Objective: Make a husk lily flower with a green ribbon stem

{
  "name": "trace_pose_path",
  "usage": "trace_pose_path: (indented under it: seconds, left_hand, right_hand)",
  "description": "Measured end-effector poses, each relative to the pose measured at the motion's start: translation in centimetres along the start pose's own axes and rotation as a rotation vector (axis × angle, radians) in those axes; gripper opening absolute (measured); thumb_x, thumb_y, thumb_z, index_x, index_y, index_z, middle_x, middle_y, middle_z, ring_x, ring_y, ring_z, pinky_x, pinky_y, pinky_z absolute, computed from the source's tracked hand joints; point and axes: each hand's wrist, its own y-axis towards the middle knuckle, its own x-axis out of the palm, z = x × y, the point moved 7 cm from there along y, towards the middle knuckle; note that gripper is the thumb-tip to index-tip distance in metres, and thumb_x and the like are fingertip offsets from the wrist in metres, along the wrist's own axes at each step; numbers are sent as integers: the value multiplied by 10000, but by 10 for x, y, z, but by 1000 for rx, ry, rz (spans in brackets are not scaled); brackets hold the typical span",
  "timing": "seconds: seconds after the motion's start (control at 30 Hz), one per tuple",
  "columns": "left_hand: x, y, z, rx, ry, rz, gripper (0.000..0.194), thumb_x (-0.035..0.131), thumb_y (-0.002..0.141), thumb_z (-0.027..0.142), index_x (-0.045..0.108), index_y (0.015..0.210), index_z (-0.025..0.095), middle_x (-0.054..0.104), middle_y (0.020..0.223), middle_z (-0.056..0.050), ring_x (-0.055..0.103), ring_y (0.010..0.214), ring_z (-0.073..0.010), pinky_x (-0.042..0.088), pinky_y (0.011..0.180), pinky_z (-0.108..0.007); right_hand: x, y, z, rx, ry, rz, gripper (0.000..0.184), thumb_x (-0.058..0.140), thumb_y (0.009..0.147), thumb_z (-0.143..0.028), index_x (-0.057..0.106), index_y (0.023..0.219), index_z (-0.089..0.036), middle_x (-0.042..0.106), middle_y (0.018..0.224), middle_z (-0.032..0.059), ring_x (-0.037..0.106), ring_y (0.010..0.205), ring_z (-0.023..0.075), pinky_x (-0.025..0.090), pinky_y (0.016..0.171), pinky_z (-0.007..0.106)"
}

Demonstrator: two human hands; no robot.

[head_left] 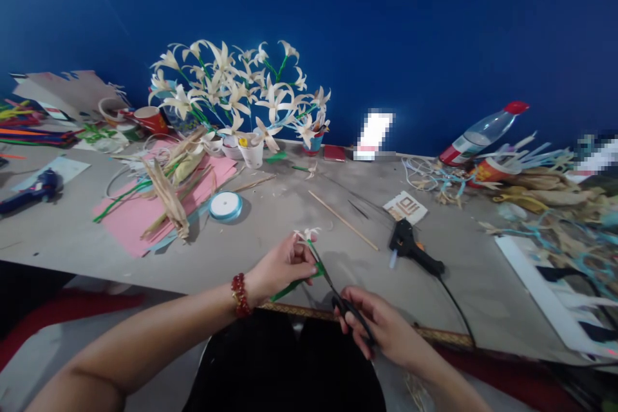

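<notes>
Near the table's front edge, my left hand (287,265) pinches a small white flower (308,234) with a green stem. A strip of green tape (286,290) hangs below those fingers. My right hand (364,318) has its fingers in the black handles of a pair of scissors (347,306). The scissor blades point up and left, against or very close to the green piece by my left fingertips; whether they touch it I cannot tell. Behind my hands a thin wooden stick (342,220) lies on the table. To the right rests a black glue gun (414,251).
White flowers (236,93) in cups stand along the blue wall. Dried husks (167,199) lie on pink paper (128,225) at left, beside a ribbon spool (225,206). Another glue gun (36,192) lies far left. A bottle (483,135) leans at back right, near piled craft scraps (574,225).
</notes>
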Motion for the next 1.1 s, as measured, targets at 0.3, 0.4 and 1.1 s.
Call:
trace_pose_path:
  seconds: [0.3,0.4,1.1]
  left_hand:
    - [-1,-1,0,-14,-8,13,487,744,697,184,500,1118,155,552,740,38,557,651,-116,501,610,-273]
    - [-3,-1,0,-6,-4,33,475,764,690,213,520,1093,155,550,732,38,556,651,-118,494,594,-266]
    - [1,-1,7,-35,17,15,505,751,692,170,502,1131,167,561,746,40,564,665,-117,492,606,-268]
  right_hand:
    - [0,-1,5,-31,-81,1,504,538,822,-702,433,796,-210,507,671,-51,363,424,36,284,370,150]
    - [-1,0,3,-105,-111,6,467,506,869,-664,425,779,-213,494,668,-41,364,478,59,298,400,163]
    - [-8,-1,-10,-206,-258,51,543,446,850,-733,441,697,-212,475,651,-26,421,621,133,344,592,253]
